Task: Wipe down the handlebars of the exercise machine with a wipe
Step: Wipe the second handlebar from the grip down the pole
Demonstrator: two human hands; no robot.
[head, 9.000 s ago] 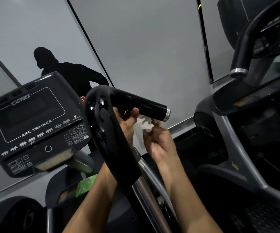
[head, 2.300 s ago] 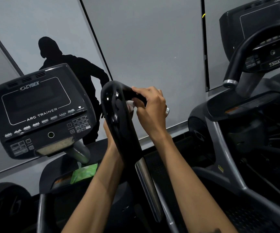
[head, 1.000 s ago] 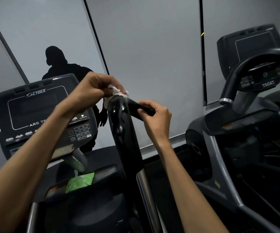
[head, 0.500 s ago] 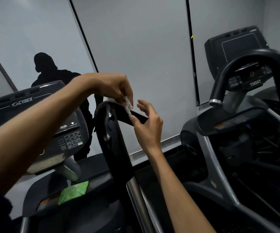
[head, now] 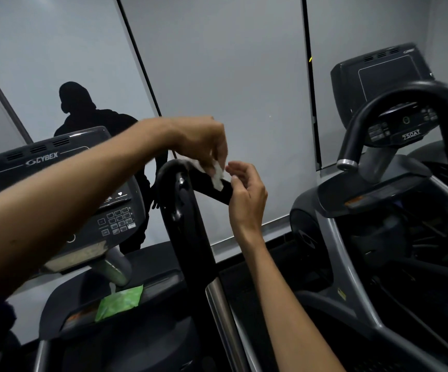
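The left hand (head: 204,140) pinches the wipe (head: 216,174) against the top of the black handlebar (head: 188,210), near its bend. The right hand (head: 245,194) hovers beside it, fingers loosely curled, grasping nothing. Wiping looks midway; the neighbouring machine's handlebar (head: 365,122) seems untouched.

From my feed, the right hand (head: 247,196) covers the handlebar (head: 212,187) tip, so I can't see its end; the left hand (head: 202,139) is motion-blurred, hiding part of the wipe (head: 217,175); the green packet (head: 119,302) print is unreadable
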